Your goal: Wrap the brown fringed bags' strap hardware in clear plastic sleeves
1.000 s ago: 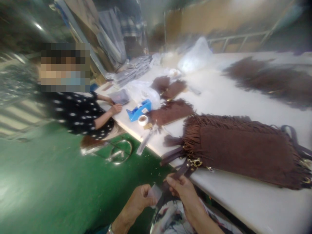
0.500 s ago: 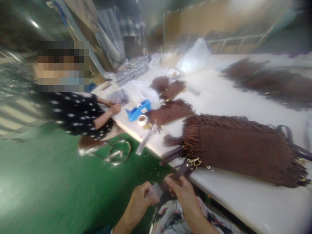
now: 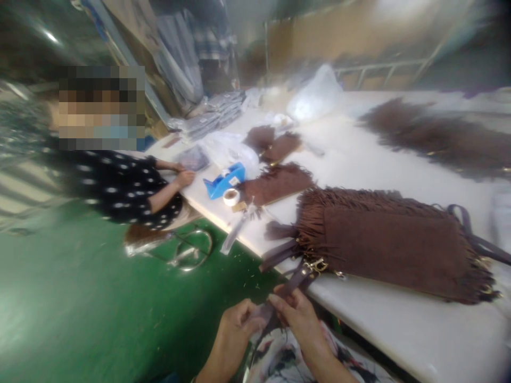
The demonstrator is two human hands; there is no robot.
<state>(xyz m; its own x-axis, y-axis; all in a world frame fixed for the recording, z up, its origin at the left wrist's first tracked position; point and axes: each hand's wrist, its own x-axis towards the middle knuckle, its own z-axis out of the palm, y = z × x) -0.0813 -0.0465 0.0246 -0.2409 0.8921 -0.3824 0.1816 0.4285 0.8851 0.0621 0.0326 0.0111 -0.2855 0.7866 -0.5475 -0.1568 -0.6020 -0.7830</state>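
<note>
At the near table edge my right hand (image 3: 299, 316) is closed, pinching a dark brown strap (image 3: 294, 282). This strap runs up to gold clasps (image 3: 315, 266) by a brown fringed suede bag (image 3: 395, 247) lying flat on the table. My left hand (image 3: 233, 330) is closed on a small translucent plastic piece (image 3: 261, 313), partly hidden by the thumb. It holds the piece against the strap, right beside my right fingers. Blur hides how the piece sits around or along the strap.
A blue tape dispenser (image 3: 225, 181) and white tape roll (image 3: 231, 197) stand on the white table (image 3: 419, 324). Smaller brown fringed pieces (image 3: 279, 183) lie near them. A co-worker in a dotted top (image 3: 120, 186) sits at left. A round-based stool (image 3: 191, 250) stands on the green floor.
My left hand has moved slightly right and up, bringing the plastic piece from beside the strap onto it. My right hand keeps its pinch.
</note>
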